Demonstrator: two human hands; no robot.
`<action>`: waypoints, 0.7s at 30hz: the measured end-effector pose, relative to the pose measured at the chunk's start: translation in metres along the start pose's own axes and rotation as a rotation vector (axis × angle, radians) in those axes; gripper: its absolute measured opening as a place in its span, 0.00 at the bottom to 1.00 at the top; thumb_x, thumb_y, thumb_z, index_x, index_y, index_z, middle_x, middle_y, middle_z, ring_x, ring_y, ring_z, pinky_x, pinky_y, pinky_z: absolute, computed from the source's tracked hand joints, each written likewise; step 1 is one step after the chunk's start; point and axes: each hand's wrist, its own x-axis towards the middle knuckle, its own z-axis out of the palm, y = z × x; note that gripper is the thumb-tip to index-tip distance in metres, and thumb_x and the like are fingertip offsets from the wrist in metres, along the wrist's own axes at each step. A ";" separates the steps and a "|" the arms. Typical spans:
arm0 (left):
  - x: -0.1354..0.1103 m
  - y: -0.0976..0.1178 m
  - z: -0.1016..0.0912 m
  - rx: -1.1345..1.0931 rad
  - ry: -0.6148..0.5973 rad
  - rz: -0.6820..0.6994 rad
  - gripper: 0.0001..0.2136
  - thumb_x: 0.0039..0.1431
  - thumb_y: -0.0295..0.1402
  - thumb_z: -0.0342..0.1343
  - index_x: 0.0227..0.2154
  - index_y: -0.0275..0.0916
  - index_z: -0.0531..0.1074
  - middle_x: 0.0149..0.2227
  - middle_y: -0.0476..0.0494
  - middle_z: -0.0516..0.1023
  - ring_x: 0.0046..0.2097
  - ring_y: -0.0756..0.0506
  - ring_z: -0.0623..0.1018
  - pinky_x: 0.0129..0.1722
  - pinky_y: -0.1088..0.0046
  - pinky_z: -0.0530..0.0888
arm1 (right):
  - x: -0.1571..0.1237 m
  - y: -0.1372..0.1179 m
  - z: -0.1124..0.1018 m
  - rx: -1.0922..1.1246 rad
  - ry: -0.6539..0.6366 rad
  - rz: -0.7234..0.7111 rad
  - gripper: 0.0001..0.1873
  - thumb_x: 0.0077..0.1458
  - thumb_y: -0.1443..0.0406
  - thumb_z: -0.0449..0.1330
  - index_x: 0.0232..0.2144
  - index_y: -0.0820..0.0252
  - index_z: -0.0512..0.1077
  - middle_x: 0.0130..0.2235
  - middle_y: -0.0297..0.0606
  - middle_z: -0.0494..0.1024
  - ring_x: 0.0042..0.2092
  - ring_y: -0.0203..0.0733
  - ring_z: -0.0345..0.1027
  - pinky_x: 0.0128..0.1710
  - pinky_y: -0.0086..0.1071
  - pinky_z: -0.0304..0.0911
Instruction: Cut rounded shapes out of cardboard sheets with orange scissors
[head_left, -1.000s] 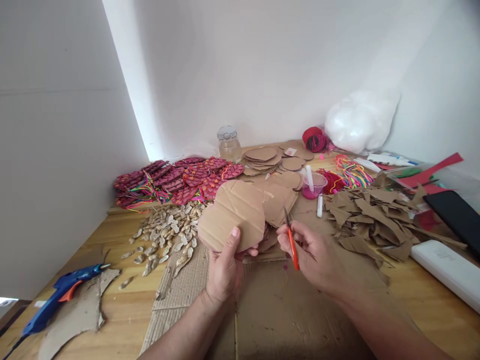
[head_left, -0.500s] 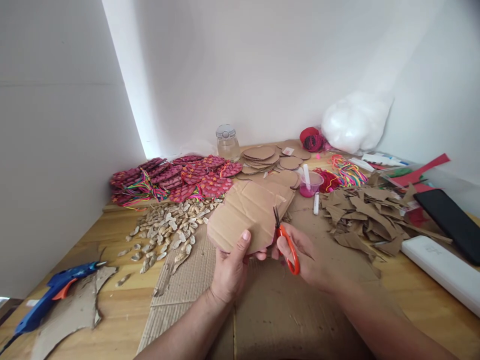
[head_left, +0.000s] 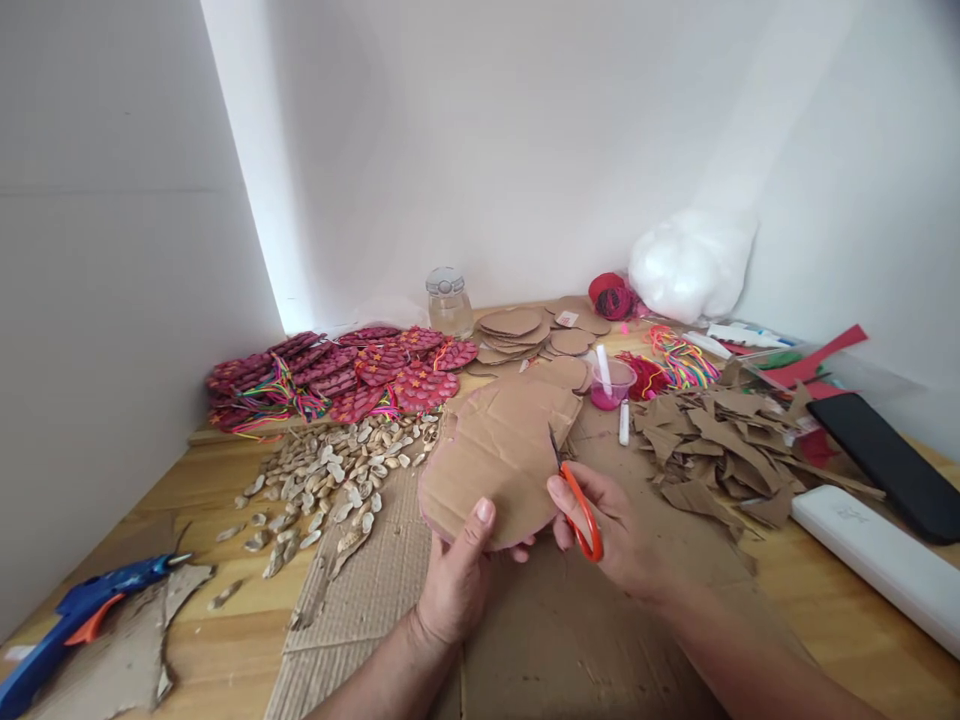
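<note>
From here I see the left hand [head_left: 463,572] holding a piece of brown cardboard [head_left: 491,465] tight, thumb on top and fingers under it. The cardboard sticks out past that hand. The right hand [head_left: 609,522] is wrapped around orange scissors [head_left: 571,482], with the blades at the cardboard's edge. Cut-up scraps [head_left: 720,450] lie in a heap past the right hand, to its right. Peanut shells [head_left: 334,475] and a blue glue gun [head_left: 109,587] lie left of the left hand
</note>
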 end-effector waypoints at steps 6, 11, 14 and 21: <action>0.007 -0.001 0.002 0.034 0.086 0.054 0.24 0.55 0.40 0.66 0.51 0.41 0.64 0.31 0.49 0.78 0.24 0.48 0.77 0.21 0.72 0.73 | 0.002 0.007 -0.004 -0.054 -0.012 -0.012 0.19 0.64 0.50 0.57 0.29 0.56 0.64 0.22 0.27 0.68 0.23 0.34 0.58 0.24 0.28 0.51; 0.008 0.002 0.000 0.063 0.068 0.003 0.20 0.55 0.43 0.65 0.43 0.37 0.67 0.26 0.47 0.78 0.23 0.47 0.77 0.19 0.74 0.71 | -0.001 -0.003 -0.002 -0.064 -0.060 -0.009 0.22 0.61 0.46 0.58 0.30 0.56 0.62 0.23 0.27 0.64 0.25 0.34 0.57 0.25 0.28 0.51; 0.008 0.002 -0.001 0.059 0.063 -0.007 0.21 0.54 0.43 0.66 0.43 0.37 0.67 0.26 0.47 0.78 0.23 0.47 0.77 0.19 0.74 0.71 | -0.002 -0.006 -0.005 -0.101 -0.095 0.002 0.21 0.62 0.46 0.56 0.31 0.56 0.63 0.25 0.28 0.64 0.27 0.35 0.57 0.26 0.29 0.51; 0.008 0.001 -0.002 0.058 0.022 -0.017 0.17 0.58 0.41 0.63 0.42 0.35 0.67 0.26 0.46 0.78 0.24 0.47 0.77 0.21 0.73 0.73 | 0.002 -0.006 -0.015 -0.114 -0.151 -0.038 0.20 0.64 0.48 0.55 0.32 0.57 0.65 0.28 0.30 0.65 0.28 0.35 0.56 0.27 0.29 0.50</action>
